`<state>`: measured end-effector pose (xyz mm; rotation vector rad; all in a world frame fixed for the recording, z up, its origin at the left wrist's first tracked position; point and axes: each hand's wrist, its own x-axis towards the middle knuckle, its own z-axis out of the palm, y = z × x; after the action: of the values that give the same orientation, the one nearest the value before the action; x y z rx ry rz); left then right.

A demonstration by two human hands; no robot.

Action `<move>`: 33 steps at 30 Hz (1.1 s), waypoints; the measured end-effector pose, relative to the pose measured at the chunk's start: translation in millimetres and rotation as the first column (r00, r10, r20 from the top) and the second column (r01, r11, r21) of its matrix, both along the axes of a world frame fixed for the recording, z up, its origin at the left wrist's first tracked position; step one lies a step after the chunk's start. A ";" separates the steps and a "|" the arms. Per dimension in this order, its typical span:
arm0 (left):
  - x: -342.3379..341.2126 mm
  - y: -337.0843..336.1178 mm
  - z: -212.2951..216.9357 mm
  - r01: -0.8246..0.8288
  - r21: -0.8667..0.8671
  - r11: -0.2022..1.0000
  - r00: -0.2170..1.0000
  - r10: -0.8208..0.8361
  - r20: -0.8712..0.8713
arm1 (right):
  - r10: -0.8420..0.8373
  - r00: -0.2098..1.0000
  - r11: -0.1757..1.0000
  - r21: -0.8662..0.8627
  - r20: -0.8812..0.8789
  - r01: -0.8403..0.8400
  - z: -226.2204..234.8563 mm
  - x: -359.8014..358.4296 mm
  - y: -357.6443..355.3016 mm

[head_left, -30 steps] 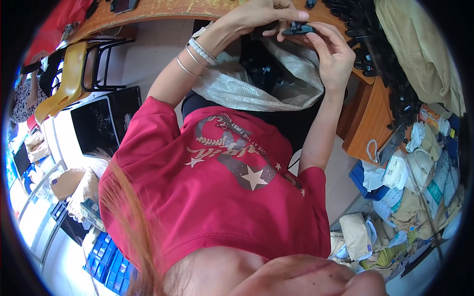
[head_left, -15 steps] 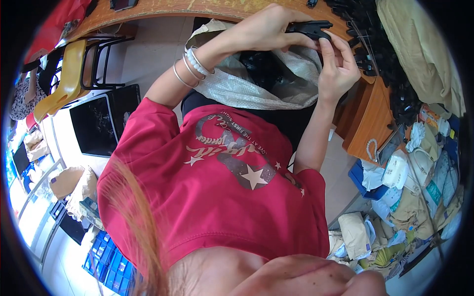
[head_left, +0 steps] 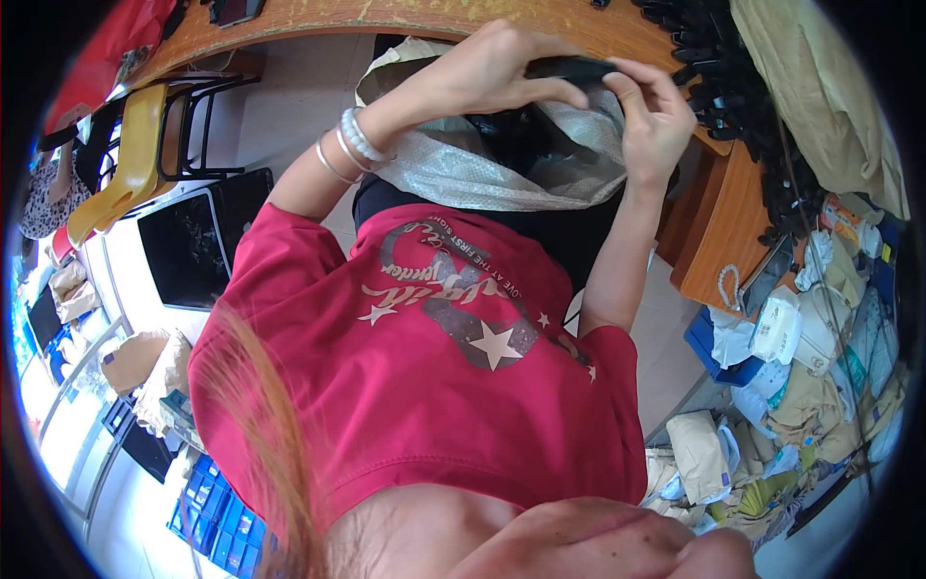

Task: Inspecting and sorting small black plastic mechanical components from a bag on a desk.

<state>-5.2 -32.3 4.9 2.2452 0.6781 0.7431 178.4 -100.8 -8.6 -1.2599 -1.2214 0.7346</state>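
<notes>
A small black plastic part (head_left: 571, 68), slightly blurred, is held up between my two hands over the sack. My left hand (head_left: 506, 69), with bracelets on its wrist, closes around the left end, its thumb along the lower side. At the other end, my right hand (head_left: 656, 111) pinches the tip between thumb and forefinger. The exact kind of the part cannot be made out. Below both hands gapes a white woven sack (head_left: 463, 169), with dark black pieces (head_left: 511, 135) inside it.
A wooden table (head_left: 386, 17) curves along the far edge. Many black plastic parts (head_left: 709, 72) are heaped at its right end, beside a beige cloth or sack (head_left: 820, 87). Packets and bags (head_left: 810, 386) crowd the right floor. A yellow chair (head_left: 135, 159) stands at left.
Both hands have come down slightly towards me, the left also shifting left, with the black part between them. The part has turned and now shows less clearly.
</notes>
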 end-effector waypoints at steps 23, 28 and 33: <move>63.1 76.6 -25.9 -0.143 -0.551 0.822 0.927 0.306 0.217 | -0.182 0.857 0.927 -0.207 0.481 0.313 5.3 28.0 47.4; 38.1 61.5 -17.6 0.397 -0.799 0.453 0.846 0.158 0.510 | 0.098 0.913 0.984 -0.100 -0.396 -0.150 11.4 10.2 37.7; 30.7 67.4 -44.1 0.789 -0.507 0.346 0.546 -0.017 0.838 | 0.028 0.979 0.984 -0.169 -0.204 -0.063 14.7 -2.4 33.0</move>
<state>25.6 35.1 -39.1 0.8794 -0.0814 0.6649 176.0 -67.8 6.1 -1.2688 -1.0406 0.9966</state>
